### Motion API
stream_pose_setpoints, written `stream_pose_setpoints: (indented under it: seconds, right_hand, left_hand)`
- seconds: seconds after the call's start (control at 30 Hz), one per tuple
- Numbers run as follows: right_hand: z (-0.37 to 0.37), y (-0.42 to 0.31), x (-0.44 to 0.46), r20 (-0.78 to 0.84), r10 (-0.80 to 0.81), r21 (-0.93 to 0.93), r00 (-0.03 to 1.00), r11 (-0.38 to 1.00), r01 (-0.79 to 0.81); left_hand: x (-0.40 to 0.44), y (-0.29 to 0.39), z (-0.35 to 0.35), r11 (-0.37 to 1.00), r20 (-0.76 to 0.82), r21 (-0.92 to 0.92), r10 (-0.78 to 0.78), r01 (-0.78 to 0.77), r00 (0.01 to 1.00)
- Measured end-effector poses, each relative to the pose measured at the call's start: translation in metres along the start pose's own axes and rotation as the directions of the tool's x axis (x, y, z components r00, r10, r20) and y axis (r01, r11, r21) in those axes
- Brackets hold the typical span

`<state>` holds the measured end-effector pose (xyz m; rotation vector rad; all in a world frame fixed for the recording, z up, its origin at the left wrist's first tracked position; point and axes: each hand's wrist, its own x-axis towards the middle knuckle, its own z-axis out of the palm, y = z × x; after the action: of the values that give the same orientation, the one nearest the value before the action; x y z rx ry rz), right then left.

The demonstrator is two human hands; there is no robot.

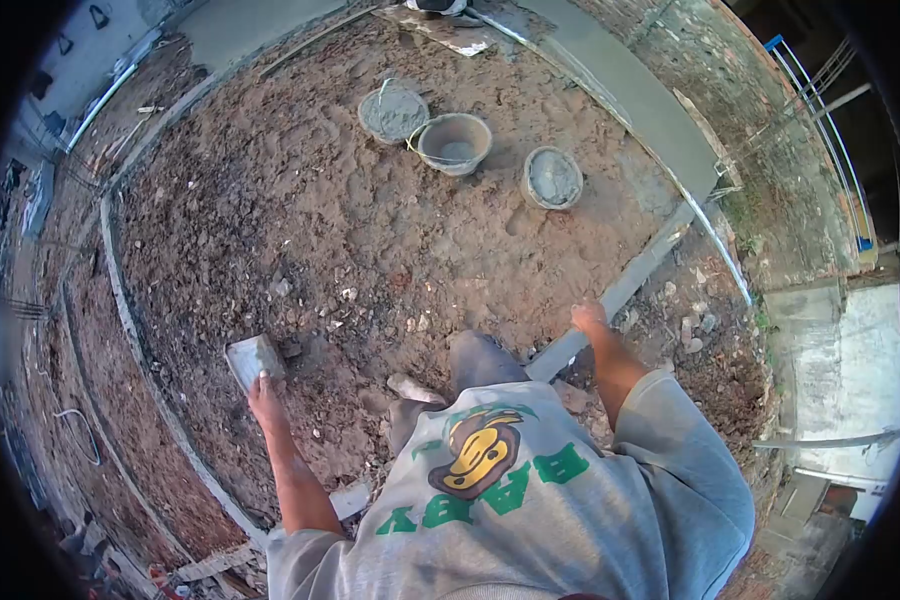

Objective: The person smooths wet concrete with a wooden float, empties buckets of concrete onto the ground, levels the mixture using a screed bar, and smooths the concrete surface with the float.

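Note:
My left hand (263, 400) grips a flat rectangular float (254, 360) by its near edge, with the thumb on its upper face. The float is grey and smeared, held over dark, lumpy soil. My right hand (589, 316) is closed at the edge of a long grey concrete strip (625, 283). Whether that hand holds a small thing or only leans on the strip, I cannot make out. My bent knee (482, 360) and a muddy foot (416, 389) show between the two hands.
Ahead on the soil stand a bucket of wet mortar (394, 112), a tub (454, 143) with a little mortar at its bottom and another filled bucket (553, 178). Smooth concrete (635, 85) runs along the brick wall (715, 90). A narrow border (130, 320) edges the left side.

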<state>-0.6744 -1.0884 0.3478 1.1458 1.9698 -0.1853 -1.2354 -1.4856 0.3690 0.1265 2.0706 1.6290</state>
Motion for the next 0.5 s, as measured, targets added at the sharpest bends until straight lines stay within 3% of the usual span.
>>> stream_pose_setpoints:
  seconds: [0.07,0.1,0.13,0.17,0.27,0.33,0.4,0.5]
  right_hand:
    - [0.039,0.028,-0.022,0.038,0.009,0.009,0.999,1.0,-0.01]
    - [0.107,0.043,-0.008,-0.037,0.175,0.457,0.984,0.878,-0.139]
    - [0.145,0.044,-0.004,-0.01,0.267,0.655,0.964,0.73,-0.195]
    - [0.182,0.044,0.0,0.017,0.356,0.816,0.934,0.535,-0.219]
    - [0.175,0.02,-0.046,0.223,0.364,0.866,0.904,0.351,-0.355]
    - [0.132,0.013,-0.084,0.407,0.35,0.883,0.844,0.083,-0.461]
    - [0.193,0.029,-0.064,0.311,0.405,0.884,0.86,0.208,-0.418]
    - [0.206,0.056,-0.067,0.229,0.473,0.936,0.851,0.133,-0.326]
  left_hand:
    - [0.025,0.022,0.031,0.999,0.054,0.015,-0.048,0.047,0.997]
    - [0.036,0.034,0.049,0.997,0.068,0.021,-0.073,0.072,0.995]
    - [0.034,0.056,0.076,0.985,0.082,0.106,-0.142,0.134,0.986]
    - [0.045,0.046,0.099,0.991,0.127,0.074,-0.12,0.111,0.985]
    - [0.035,0.046,0.178,0.997,0.251,0.079,-0.044,0.024,0.967]
    - [0.008,0.055,0.237,0.989,0.298,0.108,-0.127,0.099,0.946]
    - [0.005,0.032,0.278,0.983,0.384,0.184,-0.067,-0.005,0.921]
    - [-0.005,0.052,0.33,0.964,0.451,0.265,-0.108,-0.017,0.886]
